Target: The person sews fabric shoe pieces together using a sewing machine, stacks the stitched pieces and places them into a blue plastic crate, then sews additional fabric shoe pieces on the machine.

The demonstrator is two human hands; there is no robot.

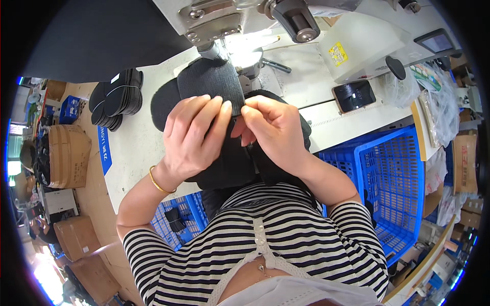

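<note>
Black fabric (208, 80) lies at a sewing machine (214, 23); the left hand (193, 136) rests bent fingers on its near edge, grip unclear, while the right hand (273, 128) pinches its corner. Uneven tugging could skew it.

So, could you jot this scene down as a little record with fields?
Left hand: fingertips on a black fabric piece, thumb hidden
Right hand: at the piece's right edge, seemingly pinching it
Machine head: just beyond the piece, brightly lit below
Left on white table: stacked black pieces
Right on table: phone
Below, right: blue plastic crate
</note>
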